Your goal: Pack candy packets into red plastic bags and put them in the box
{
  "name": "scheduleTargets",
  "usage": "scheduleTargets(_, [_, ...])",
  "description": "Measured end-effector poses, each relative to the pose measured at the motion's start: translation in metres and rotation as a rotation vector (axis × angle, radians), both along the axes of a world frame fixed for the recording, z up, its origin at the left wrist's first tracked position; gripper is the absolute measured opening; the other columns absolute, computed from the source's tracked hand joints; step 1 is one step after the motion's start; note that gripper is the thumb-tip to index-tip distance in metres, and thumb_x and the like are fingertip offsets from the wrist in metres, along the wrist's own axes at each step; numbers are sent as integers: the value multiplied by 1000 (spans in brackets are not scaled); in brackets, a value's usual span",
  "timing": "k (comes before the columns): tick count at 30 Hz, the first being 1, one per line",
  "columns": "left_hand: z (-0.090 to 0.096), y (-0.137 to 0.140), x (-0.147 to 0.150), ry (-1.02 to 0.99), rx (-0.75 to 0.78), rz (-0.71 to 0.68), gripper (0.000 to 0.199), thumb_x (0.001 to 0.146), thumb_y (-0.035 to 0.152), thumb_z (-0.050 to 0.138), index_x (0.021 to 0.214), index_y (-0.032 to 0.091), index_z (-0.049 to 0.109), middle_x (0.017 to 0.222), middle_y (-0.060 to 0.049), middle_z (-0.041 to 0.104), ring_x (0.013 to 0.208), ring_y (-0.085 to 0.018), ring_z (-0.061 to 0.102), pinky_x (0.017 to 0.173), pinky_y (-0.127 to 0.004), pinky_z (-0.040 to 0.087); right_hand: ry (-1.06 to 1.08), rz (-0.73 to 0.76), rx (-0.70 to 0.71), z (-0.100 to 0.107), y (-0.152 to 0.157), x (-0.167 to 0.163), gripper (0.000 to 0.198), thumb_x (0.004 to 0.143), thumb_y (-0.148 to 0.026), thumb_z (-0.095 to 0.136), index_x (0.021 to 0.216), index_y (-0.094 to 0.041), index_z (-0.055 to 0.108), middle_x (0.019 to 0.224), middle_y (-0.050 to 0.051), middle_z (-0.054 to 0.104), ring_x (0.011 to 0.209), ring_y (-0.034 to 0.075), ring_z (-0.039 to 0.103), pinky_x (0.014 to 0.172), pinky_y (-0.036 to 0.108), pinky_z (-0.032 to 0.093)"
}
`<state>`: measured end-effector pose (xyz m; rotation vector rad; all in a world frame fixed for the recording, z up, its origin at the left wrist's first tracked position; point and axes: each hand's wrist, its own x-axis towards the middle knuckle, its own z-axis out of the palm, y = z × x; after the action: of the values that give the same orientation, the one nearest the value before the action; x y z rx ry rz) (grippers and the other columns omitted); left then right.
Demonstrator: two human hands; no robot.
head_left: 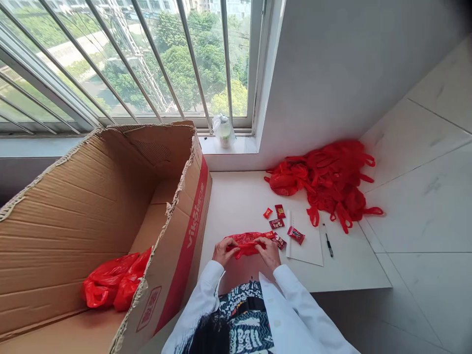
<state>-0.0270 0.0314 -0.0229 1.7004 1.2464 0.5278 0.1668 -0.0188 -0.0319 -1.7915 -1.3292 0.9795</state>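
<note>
From my distant seat, the biggest thing I see is the cardboard box [177, 246], its wall stiff but its rim ragged. Beside it stands the white table [236, 201], with a loose heap of red bags [328, 172] at its far right. Two bunched red bags [105, 280] sit inside the box.

The red bag [246, 240] I care about is at the table's near edge, between my two hands. My left hand [224, 250] pinches its left part and my right hand [269, 251] its right, thumbs and fingertips closed on the film. I judge it nearly weightless, limp and slick, easy to stretch or tear; I'd take it by the rim or handles, not the thin middle.

Right of it lie a sheet of paper [306, 250], a pen [328, 242] and small, light snack packets [296, 235], best lifted by their crimped ends.
</note>
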Motion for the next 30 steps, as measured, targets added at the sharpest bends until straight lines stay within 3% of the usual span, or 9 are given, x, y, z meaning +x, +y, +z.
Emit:
scheduleTargets(4, [4, -3, -1, -163, -57, 144, 32, 80, 49, 45, 75, 18, 49, 68, 0, 56, 61, -13, 52, 59, -25, 43, 114, -333, -33, -7, -4, 20, 14, 65, -23, 44, 71, -20, 56, 73, 1, 65, 69, 17, 57, 69, 28, 44])
scheduleTargets(7, [16, 3, -7, -232, -72, 195, 34, 80, 53, 41, 80, 19, 45, 71, -1, 57, 64, -14, 54, 62, -26, 45, 352, -478, -49, -2, -5, 39, 22, 61, -23, 45, 81, -20, 53, 74, 1, 64, 63, 15, 56, 60, 25, 44])
scheduleTargets(11, [53, 8, -18, -221, -95, 106, 29, 70, 38, 60, 89, 18, 50, 70, 2, 56, 65, -13, 52, 64, -25, 44, 570, -273, -44, 22, -11, 54, 36, 62, -24, 56, 97, -19, 54, 83, 3, 65, 68, 15, 58, 61, 24, 45])
scheduleTargets(13, [76, 6, -19, -155, -64, 35, 22, 66, 23, 62, 86, 19, 56, 72, 2, 56, 67, -13, 51, 66, -25, 42, 516, -140, -29, 35, -14, 55, 32, 64, -29, 62, 94, -17, 58, 85, 3, 65, 72, 16, 58, 65, 25, 45])
scheduleTargets(15, [97, 0, -16, 44, 104, -83, 15, 65, 10, 55, 75, 19, 60, 70, 1, 56, 73, -16, 49, 69, -27, 39, 426, -97, -1, 45, -17, 52, 28, 68, -35, 64, 87, -15, 61, 81, 3, 64, 73, 16, 56, 67, 25, 45])
scheduleTargets(18, [119, -9, -14, 367, 425, -222, 22, 69, 3, 47, 69, 20, 61, 65, -2, 54, 78, -19, 44, 71, -31, 37, 386, -252, 19, 50, -17, 46, 33, 71, -43, 64, 85, -13, 63, 75, 2, 63, 70, 15, 55, 64, 25, 44])
scheduleTargets(20, [128, -15, -15, 457, 512, -241, 24, 76, 5, 46, 71, 21, 62, 68, -3, 54, 79, -20, 42, 71, -31, 37, 437, -424, 28, 50, -16, 44, 38, 69, -45, 65, 90, -13, 63, 76, 3, 64, 69, 16, 55, 62, 25, 45])
scheduleTargets(25, [139, -31, -27, 565, 494, -244, 24, 78, 4, 42, 73, 19, 60, 79, -5, 49, 80, -20, 43, 67, -29, 38, 586, -661, 111, 48, -16, 46, 40, 67, -44, 65, 91, -13, 63, 81, 5, 64, 73, 16, 57, 64, 26, 47])
scheduleTargets(30, [146, -42, -29, 583, 338, -248, 23, 72, 0, 39, 76, 18, 54, 87, -3, 40, 70, -13, 47, 60, -23, 40, 289, -537, 62, 52, -26, 48, 36, 70, -42, 62, 94, -15, 59, 85, 5, 64, 76, 18, 58, 69, 30, 48])
